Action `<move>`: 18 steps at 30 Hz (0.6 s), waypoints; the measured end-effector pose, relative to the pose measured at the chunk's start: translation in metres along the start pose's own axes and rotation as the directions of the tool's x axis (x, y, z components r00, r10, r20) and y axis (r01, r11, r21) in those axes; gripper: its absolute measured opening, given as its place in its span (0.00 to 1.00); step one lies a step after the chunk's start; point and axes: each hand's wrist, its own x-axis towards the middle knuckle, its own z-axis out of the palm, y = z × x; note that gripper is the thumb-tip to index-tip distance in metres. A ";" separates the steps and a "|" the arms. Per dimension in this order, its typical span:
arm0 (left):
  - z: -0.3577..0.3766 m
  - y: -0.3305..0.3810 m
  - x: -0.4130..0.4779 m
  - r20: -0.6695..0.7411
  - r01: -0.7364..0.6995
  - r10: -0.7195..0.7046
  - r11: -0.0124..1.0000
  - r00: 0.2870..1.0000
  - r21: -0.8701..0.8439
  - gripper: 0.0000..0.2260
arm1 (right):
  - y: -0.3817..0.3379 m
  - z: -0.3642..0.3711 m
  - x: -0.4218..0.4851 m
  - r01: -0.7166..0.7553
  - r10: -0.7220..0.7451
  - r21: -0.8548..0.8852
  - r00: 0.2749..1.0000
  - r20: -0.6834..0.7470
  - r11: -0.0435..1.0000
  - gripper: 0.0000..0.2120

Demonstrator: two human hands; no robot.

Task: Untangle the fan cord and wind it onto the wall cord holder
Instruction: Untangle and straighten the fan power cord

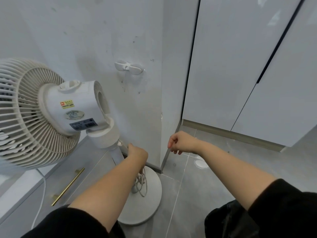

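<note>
The left hand is low beside the fan's pole, seen from behind. Its fingers are curled around the white cord. A short run of cord comes from the neck of the fan into the top of the fist. Below the fist, several tangled loops hang down against the pole, and their lower ends rest on the round base on the floor. The bundle's long axis is roughly vertical, following the pole.

The right hand is raised in the air to the right, apart from the cord. Its fingers are curled under and nothing shows in them.

The holder is fixed on the wall, almost straight above the left hand and well apart from it. It is up and to the left of the right hand. It is a small white bracket with its long axis level along the wall and an arm pointing out to each side. No cord is on it.

The left hand probably has the more direct path, straight up. The loops would then be wound around the two level arms.
</note>
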 end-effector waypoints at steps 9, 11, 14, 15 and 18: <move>-0.045 0.000 -0.015 -0.321 -0.133 -0.075 0.804 0.944 -0.579 0.16 | 0.033 -0.002 -0.005 -0.068 0.123 0.198 0.952 -0.280 0.978 0.13; -0.054 -0.002 -0.018 -0.372 -0.185 -0.114 0.712 0.921 -0.677 0.18 | 0.038 -0.007 -0.009 -0.062 0.158 0.263 0.920 -0.360 0.963 0.10; -0.059 -0.008 -0.025 -0.432 -0.254 -0.199 0.571 0.880 -0.781 0.16 | 0.037 -0.014 -0.017 -0.002 0.188 0.355 0.852 -0.488 0.935 0.09; -0.059 -0.010 -0.028 -0.447 -0.273 -0.236 0.528 0.863 -0.804 0.16 | 0.036 -0.017 -0.021 0.020 0.203 0.402 0.839 -0.505 0.915 0.10; -0.061 -0.014 -0.039 -0.463 -0.325 -0.326 0.399 0.824 -0.858 0.13 | 0.026 -0.023 -0.029 0.058 0.250 0.617 0.881 -0.401 0.785 0.11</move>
